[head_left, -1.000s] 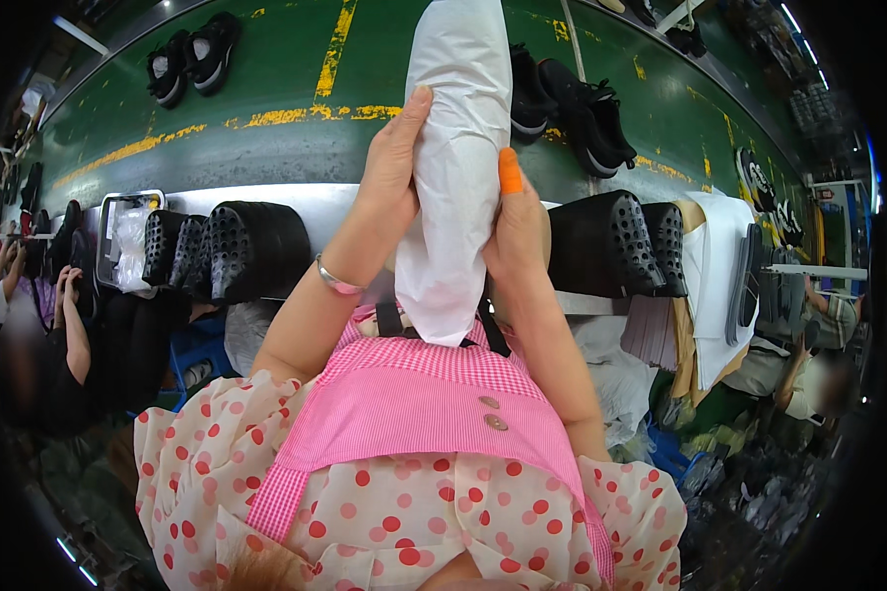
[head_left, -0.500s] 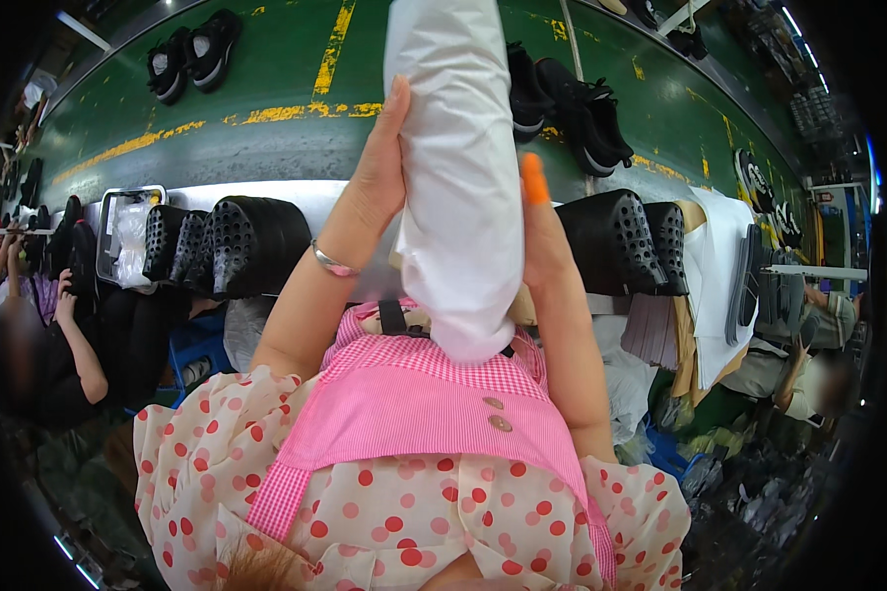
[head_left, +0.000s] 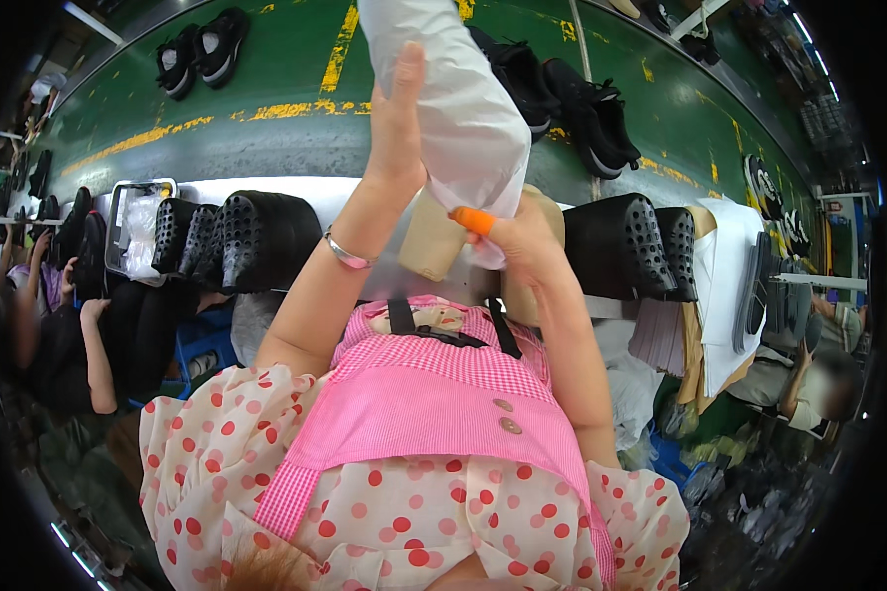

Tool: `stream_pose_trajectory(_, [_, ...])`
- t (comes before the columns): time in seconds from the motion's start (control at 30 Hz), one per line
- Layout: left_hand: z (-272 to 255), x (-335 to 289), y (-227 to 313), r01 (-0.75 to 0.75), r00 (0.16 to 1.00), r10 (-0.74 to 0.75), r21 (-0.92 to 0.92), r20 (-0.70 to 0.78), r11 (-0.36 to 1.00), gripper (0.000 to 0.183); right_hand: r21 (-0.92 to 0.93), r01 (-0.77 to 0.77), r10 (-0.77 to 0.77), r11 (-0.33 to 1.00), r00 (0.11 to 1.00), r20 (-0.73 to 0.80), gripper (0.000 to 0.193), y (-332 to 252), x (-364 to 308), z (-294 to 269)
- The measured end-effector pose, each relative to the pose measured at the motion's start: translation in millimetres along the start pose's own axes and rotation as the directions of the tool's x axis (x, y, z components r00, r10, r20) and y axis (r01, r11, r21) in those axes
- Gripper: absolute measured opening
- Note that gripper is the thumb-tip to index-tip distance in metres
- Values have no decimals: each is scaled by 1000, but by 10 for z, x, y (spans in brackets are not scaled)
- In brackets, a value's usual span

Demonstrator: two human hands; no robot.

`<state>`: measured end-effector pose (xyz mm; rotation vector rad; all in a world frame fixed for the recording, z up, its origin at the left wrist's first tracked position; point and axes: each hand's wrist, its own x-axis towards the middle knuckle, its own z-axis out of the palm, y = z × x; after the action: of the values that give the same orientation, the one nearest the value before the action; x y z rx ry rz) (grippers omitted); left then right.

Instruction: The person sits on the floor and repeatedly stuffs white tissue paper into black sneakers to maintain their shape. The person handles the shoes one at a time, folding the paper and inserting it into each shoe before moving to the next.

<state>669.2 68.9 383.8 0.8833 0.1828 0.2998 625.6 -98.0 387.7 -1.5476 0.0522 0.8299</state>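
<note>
Green-painted floor (head_left: 266, 79) beyond long pale bench (head_left: 334, 199); over its far edge, long white paper-like bundle (head_left: 463, 118). Your right hand (head_left: 527, 239): fingers clamped on near end. Your left hand (head_left: 397, 128): against its side, fingers hidden, closure indeterminate.

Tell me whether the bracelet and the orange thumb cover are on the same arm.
No: the bracelet is on the left arm, while the orange cover is on the right hand.
</note>
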Motion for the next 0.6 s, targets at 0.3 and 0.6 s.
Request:
stream_pose_trajectory(0.3, [-90,-55,-26,319,897,-422,-470,-131,823,64,-787,415,-836,456,504,-218,33,109,50,104])
stream_pose_trajectory(0.6, [-43,-145,-64,429,811,-576,-566,-103,704,66,-840,506,-956,196,289,-50,34,69,21,237])
